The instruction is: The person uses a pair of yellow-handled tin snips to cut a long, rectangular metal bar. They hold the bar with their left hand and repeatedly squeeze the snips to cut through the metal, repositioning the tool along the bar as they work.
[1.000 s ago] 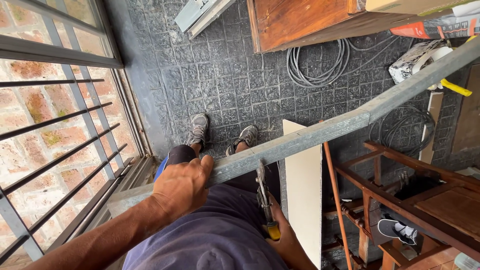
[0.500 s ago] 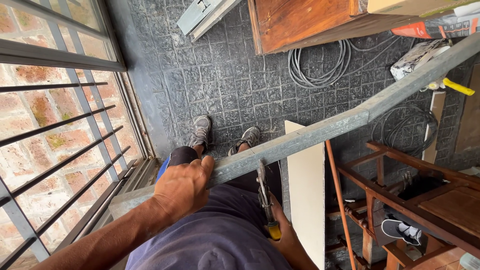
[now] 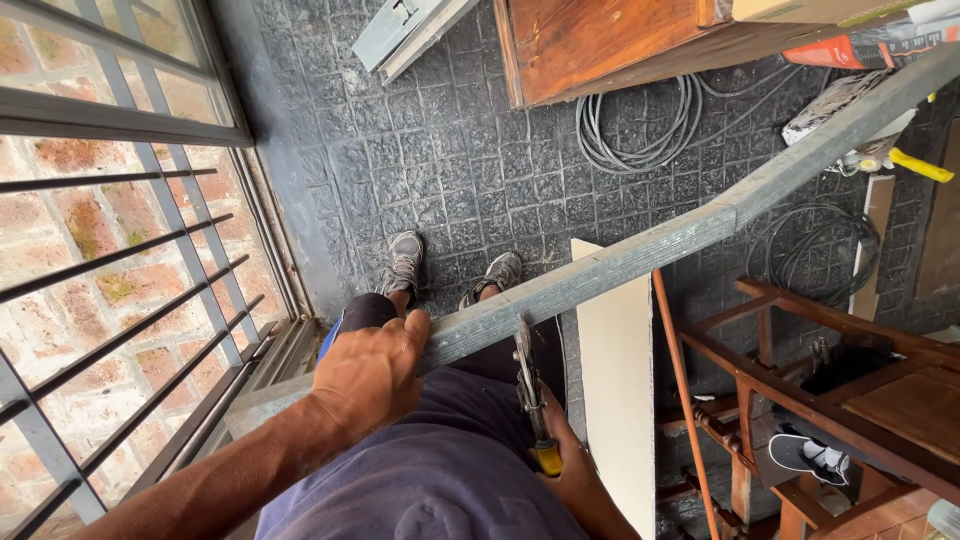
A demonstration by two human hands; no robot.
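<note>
My left hand (image 3: 368,372) grips a long grey metal channel (image 3: 640,252) that runs from lower left up to the upper right, held at waist height. My right hand (image 3: 566,472) is mostly hidden below the channel, closed on the yellow-tipped handles of metal snips (image 3: 528,392), whose jaws meet the channel's lower edge. My two feet in grey shoes (image 3: 404,262) stand on the dark tiled floor below.
A barred window (image 3: 110,250) with a brick wall behind fills the left. A pale board (image 3: 618,390) leans at my right side. Wooden chair frames (image 3: 830,380) crowd the right. Coiled cables (image 3: 640,125) and a wooden cabinet (image 3: 600,45) lie on the floor ahead.
None of the hands or the channel has visibly moved; the view has only shifted slightly.
</note>
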